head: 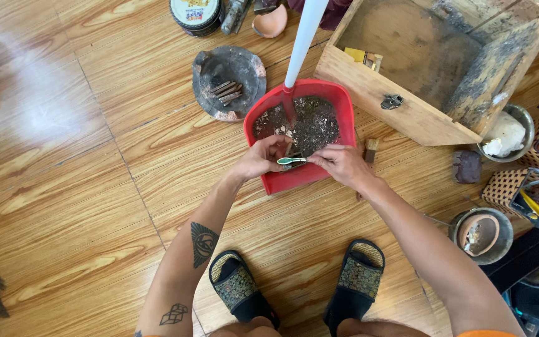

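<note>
Under our hands we see a glossy red plastic dustpan (338, 103) holding gritty, matt dirt. Beyond our right hand (343, 164) stands a rough, stained wooden box (407, 112) with a metal latch. The wooden floor (82, 156) shines, smooth and varnished.

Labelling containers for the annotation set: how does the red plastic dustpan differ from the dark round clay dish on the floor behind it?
The red plastic dustpan is bright, flat-fronted and has a white handle; the dark round clay dish is grey, handleless and chipped at the rim. The dustpan holds loose dark soil; the dish holds a few small brown sticks. Both hands, left and right, work over the dustpan; the dish lies untouched. Both rest on the wooden floor.
</note>
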